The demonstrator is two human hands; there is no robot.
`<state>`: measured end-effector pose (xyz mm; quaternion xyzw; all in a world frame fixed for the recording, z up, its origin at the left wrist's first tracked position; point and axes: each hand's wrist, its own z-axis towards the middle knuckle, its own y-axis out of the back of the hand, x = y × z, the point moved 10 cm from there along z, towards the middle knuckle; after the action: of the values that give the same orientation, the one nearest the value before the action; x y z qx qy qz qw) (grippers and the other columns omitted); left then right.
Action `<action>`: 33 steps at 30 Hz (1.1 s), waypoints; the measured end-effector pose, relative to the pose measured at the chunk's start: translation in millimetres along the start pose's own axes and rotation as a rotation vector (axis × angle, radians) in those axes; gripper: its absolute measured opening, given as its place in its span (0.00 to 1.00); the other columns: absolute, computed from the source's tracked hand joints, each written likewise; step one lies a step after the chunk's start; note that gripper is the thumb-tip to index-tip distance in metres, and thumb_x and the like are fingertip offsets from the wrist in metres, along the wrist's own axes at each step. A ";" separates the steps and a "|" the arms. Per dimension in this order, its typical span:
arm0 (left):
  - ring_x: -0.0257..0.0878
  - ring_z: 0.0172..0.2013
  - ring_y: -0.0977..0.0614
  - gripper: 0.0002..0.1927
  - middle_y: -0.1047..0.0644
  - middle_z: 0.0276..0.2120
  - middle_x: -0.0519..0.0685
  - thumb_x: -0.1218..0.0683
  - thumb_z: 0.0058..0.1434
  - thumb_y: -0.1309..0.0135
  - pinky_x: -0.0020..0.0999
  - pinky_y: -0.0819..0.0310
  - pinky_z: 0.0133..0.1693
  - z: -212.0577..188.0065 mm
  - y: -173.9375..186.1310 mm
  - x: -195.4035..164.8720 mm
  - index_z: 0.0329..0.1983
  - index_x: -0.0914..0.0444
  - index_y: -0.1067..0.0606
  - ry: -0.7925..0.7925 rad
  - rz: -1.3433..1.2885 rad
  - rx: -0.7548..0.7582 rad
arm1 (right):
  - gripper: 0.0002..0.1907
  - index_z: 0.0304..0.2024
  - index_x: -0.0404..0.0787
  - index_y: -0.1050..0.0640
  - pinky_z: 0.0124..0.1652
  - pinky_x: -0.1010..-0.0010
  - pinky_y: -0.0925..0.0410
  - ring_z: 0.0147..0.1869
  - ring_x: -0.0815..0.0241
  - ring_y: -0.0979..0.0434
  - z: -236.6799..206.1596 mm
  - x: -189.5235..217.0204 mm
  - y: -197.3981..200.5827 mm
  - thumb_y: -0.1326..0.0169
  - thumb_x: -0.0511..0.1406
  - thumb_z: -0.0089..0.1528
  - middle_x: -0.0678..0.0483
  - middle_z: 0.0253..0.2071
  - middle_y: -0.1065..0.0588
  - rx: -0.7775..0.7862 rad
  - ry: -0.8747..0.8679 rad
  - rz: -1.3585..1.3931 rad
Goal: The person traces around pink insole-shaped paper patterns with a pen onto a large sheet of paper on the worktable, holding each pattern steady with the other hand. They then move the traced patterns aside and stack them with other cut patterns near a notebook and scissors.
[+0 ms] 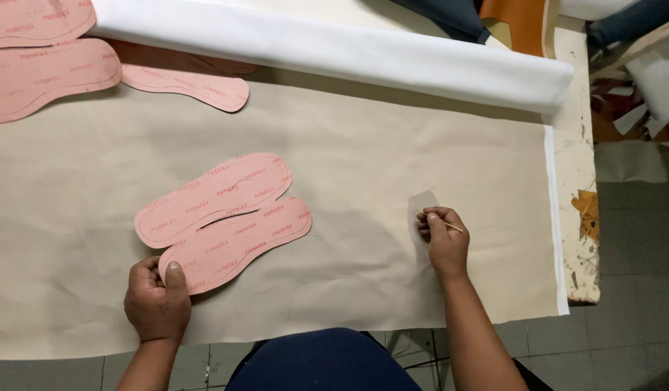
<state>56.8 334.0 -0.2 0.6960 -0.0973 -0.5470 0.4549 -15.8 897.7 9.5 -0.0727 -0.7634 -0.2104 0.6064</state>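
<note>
Left hand flat, fingers pinching lower of two overlapped pink insoles; right hand curled, fingers gripping thin stick on beige cloth

One view only, from a camera worn on the person's head; it looks almost straight down onto the beige fabric spread over the table, near enough that both forearms enter from the bottom edge. The table's right end and grey floor fill the right side; the white roll crosses the top.
</note>
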 end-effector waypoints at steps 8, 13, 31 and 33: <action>0.46 0.34 0.19 0.19 0.20 0.34 0.54 0.48 0.67 0.45 0.42 0.24 0.40 0.1 -1.5 0.7 0.49 0.69 0.25 -0.002 0.008 -0.033 | 0.09 0.45 0.35 0.23 0.45 0.73 0.27 0.43 0.66 0.23 -1.0 -5.9 -0.5 0.53 0.34 0.69 0.53 0.42 0.21 0.016 0.039 -0.040; 0.46 0.35 0.19 0.18 0.20 0.35 0.55 0.48 0.67 0.45 0.42 0.24 0.41 -3.1 -1.8 -1.7 0.49 0.69 0.25 -0.011 0.026 -0.048 | 0.10 0.42 0.34 0.22 0.42 0.73 0.27 0.40 0.66 0.23 1.2 -9.3 6.2 0.53 0.33 0.68 0.52 0.38 0.20 0.069 0.019 -0.106; 0.46 0.44 0.19 0.17 0.21 0.44 0.60 0.54 0.71 0.53 0.38 0.26 0.48 80.8 107.9 80.0 0.53 0.74 0.29 0.120 -0.229 -0.120 | 0.12 0.49 0.34 0.23 0.48 0.69 0.27 0.46 0.62 0.22 -57.2 39.8 -210.6 0.53 0.34 0.68 0.51 0.45 0.21 0.380 -0.009 0.134; 0.50 0.45 0.19 0.17 0.22 0.45 0.63 0.54 0.72 0.52 0.43 0.26 0.49 112.2 142.2 106.3 0.53 0.75 0.29 0.092 -0.090 -0.178 | 0.12 0.50 0.34 0.23 0.47 0.69 0.27 0.46 0.62 0.22 -50.2 51.5 -250.8 0.53 0.34 0.68 0.50 0.45 0.21 0.316 -0.026 0.173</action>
<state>53.6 127.0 34.8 0.6807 0.0040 -0.5408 0.4941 -75.7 643.8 9.2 -0.0445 -0.7857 -0.0338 0.6161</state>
